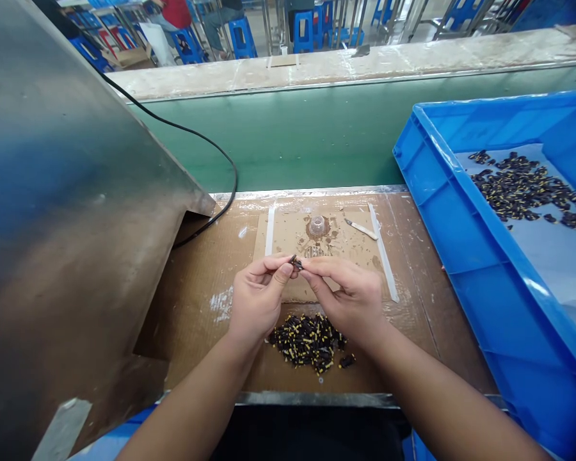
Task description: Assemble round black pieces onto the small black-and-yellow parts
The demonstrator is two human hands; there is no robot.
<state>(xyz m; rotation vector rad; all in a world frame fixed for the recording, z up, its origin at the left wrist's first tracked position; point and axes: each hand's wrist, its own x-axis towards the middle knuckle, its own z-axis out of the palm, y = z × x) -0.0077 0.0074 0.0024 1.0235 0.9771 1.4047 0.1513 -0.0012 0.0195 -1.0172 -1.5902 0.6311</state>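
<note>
My left hand point(258, 296) and my right hand point(350, 296) meet above a brown cardboard mat point(297, 240). Both pinch one small black part point(296, 262) between thumb and fingertips. A heap of small black and yellow parts point(310, 342) lies on the bench just below my hands. Beyond my fingers stands a small clear plastic cup point(317, 225) on a stained spot of the mat. A small white-handled tool point(361, 228) lies to its right.
A blue plastic crate point(465, 256) at the right holds several more black and yellow parts point(525, 189). A large metal housing point(67, 211) fills the left, with a black cable point(221, 160) beside it. A green conveyor belt point(317, 134) runs behind the bench. Blue stools and seated people are far back.
</note>
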